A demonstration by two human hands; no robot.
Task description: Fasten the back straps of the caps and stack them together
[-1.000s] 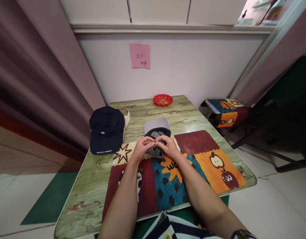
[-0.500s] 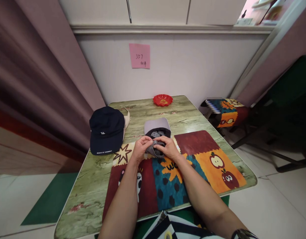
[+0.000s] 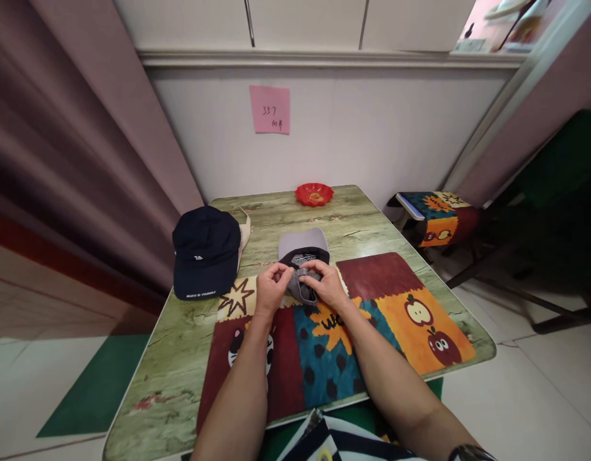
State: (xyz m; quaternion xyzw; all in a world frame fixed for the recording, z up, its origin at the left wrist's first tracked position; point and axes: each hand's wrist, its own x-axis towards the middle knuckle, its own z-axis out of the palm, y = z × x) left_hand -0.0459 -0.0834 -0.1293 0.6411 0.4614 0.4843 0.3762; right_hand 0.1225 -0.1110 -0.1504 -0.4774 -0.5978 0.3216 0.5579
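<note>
A grey baseball cap (image 3: 302,241) lies on the table with its brim pointing away from me and its dark inside showing. My left hand (image 3: 273,286) pinches the left part of the cap's back strap. On the other side, my right hand (image 3: 325,282) grips the strap near its fastening between thumb and fingers. Exactly how the strap ends meet is partly hidden by my fingertips. To the left sits a navy cap (image 3: 206,246) with small white lettering, resting against something beige (image 3: 246,234).
Under my forearms a colourful patchwork mat (image 3: 381,275) covers part of the green wood-patterned table (image 3: 170,358). A red scalloped dish (image 3: 314,194) stands at the far edge. A pink note (image 3: 270,110) is stuck to the wall. On the right is a stool with a matching patterned cover (image 3: 439,218).
My left fingers have shifted slightly at the strap, and my right hand has adjusted its pinch a little. The grey cap stays in about the same place.
</note>
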